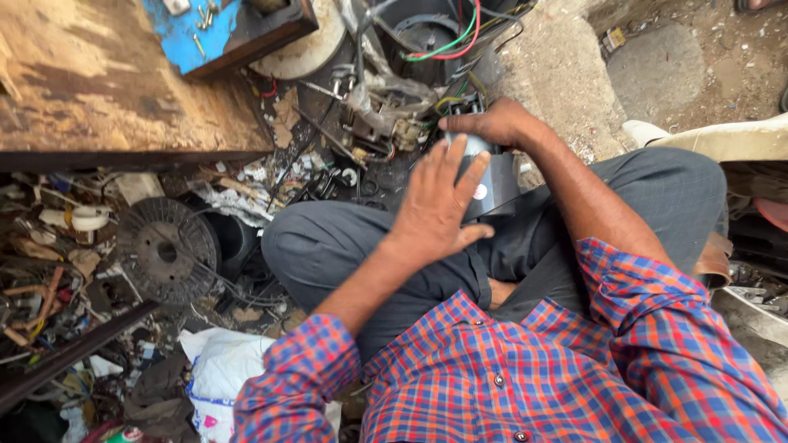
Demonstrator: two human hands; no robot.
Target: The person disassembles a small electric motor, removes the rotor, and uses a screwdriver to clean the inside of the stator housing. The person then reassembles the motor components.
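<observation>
Both hands clasp a dark grey cylindrical part (pixel 491 184) resting on the person's lap: the left hand (pixel 435 205) lies flat over its near side, fingers spread, while the right hand (pixel 492 123) curls over its far end in a firm grip. Just beyond the part lies a tangle of metal scraps and red and green wires (pixel 447 41). Left of it, past the knee, sits a round ribbed disc (pixel 164 250), under a worn wooden bench (pixel 107 82).
</observation>
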